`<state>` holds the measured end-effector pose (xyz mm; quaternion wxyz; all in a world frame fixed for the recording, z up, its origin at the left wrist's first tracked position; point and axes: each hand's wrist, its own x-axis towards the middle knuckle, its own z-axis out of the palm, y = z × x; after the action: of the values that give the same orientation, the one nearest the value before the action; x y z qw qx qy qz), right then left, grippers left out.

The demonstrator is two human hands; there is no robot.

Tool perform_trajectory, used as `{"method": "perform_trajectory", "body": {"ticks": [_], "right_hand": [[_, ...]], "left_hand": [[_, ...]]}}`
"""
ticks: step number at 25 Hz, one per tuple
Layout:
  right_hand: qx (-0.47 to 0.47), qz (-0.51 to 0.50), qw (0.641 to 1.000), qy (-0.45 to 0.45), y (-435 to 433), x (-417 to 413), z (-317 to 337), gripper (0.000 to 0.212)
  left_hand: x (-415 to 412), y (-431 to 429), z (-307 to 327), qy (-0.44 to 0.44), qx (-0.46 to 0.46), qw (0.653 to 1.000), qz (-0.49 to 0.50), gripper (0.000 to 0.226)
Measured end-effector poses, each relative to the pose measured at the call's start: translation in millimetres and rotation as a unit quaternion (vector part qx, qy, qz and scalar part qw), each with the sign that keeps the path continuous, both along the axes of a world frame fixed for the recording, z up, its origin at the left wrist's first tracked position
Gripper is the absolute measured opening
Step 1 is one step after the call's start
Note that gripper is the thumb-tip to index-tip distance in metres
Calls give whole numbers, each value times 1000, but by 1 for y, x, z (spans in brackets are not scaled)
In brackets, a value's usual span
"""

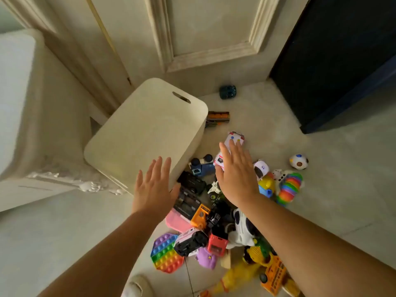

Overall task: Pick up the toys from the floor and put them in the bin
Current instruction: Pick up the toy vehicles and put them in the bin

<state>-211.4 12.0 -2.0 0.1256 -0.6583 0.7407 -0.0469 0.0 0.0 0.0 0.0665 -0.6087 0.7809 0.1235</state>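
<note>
A cream bin (145,133) lies tipped over on the floor, its flat underside and a handle slot facing up. Toys spill out in a heap to its lower right: a white toy ambulance (234,139), black and orange vehicles (192,202), a rainbow pop-it (165,252), a yellow truck (272,273), a rainbow stacker (289,187). My left hand (154,185) is spread flat at the bin's near edge; contact is unclear. My right hand (235,174) hovers with straight fingers over the heap, just short of the ambulance. Neither hand holds anything.
A spotted ball (298,161) lies apart at the right, a dark round toy (227,92) near the panelled door (203,35), an orange-and-black toy (217,117) behind the bin. White furniture (25,116) stands at the left, a dark cabinet (342,56) at the right.
</note>
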Motion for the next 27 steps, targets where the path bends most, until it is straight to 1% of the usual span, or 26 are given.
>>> {"method": "perform_trajectory", "body": {"ticks": [3,5,8,12,14,17,21,24,27], "right_hand": [[-33,-23,999,-21,3,1,-18,59],[-45,-13,998,-40,9,6,-14,59],[-90,-14,994,-66,37,17,15,58],[-140,-8,986,-88,104,31,65,57],[-158,3,985,-65,136,30,75,57],[-148,-9,987,-59,170,24,84,58],[-124,-58,987,-82,197,16,93,60],[-114,-58,989,-74,207,11,98,58],[-67,-43,995,-64,203,7,78,53]], "left_hand": [[19,-7,-18,-30,35,999,18,63],[28,-6,-21,-66,67,995,14,50],[32,10,-17,-153,73,985,-14,32],[34,40,4,-173,53,981,-64,31],[34,52,7,-199,44,975,-88,32],[33,80,6,-215,23,972,-94,29],[27,118,3,-210,6,971,-113,28],[18,132,6,-208,13,971,-115,27],[17,131,4,-211,11,969,-129,26]]}}
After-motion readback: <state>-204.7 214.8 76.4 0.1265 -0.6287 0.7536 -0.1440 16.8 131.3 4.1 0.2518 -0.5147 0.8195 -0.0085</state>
